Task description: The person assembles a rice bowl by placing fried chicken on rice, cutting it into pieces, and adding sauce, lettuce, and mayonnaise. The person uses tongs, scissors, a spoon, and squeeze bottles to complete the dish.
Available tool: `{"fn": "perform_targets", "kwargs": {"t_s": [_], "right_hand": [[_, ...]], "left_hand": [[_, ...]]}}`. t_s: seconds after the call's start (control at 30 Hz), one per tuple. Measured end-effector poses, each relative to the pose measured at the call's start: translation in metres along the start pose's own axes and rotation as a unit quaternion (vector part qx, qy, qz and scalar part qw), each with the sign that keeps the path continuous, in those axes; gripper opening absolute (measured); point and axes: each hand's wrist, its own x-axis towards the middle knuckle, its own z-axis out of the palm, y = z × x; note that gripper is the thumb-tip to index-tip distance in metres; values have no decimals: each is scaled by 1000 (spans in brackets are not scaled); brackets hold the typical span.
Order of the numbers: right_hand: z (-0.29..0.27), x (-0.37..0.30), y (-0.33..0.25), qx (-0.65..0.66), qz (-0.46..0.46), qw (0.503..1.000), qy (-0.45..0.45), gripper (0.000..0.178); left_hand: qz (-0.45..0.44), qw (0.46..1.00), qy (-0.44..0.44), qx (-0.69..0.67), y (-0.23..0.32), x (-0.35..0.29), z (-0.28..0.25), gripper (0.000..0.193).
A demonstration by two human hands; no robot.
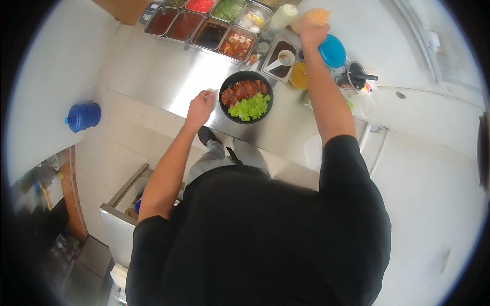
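A black round bowl [231, 113] stands near the front edge of the steel counter. Glazed, reddish-brown sliced meat [244, 91] fills its far half, and green lettuce [249, 106] covers the near half. Just left of the bowl, my left hand [201, 107] is closed above the counter; whether anything is inside its fingers is hidden. My right arm reaches to the far right, where my right hand [313, 36] is closed around an orange squeeze bottle [319, 18]. A pale squeeze bottle [284, 17] stands left of that hand.
Steel pans of sauces and toppings [209, 32] line the back. A white ladle [282, 60] lies in a dark-sauce pan [277, 74]. By my right forearm are a yellow container [298, 76], a blue bowl [333, 51] and a metal pot [349, 76]. An open drawer [125, 194] is at lower left.
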Motion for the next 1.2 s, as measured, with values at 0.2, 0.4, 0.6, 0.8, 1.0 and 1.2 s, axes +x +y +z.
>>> {"fn": "perform_targets", "kwargs": {"t_s": [0.2,0.4,0.6,0.8,1.0,1.2], "right_hand": [[-127,-48,-64,66,-152,986,-15,62],[-173,-98,-70,49,-2,967,-248,61],[-165,-162,-80,-452,-160,739,-474,62],[-155,-198,-83,-641,-291,561,-435,46],[-134,-187,-84,-640,-415,540,-357,28],[-118,-182,-85,-657,-434,495,-367,23]], "left_hand": [[-116,983,-21,-141,-78,-45,-30,40],[-130,987,-30,-88,-184,-79,-27,35],[-132,991,-24,3,-324,-110,-8,29],[99,910,-196,352,-424,-141,-19,22],[-285,945,-45,-156,-385,-175,-25,22],[-299,930,-12,-213,-350,-172,-22,29]]}}
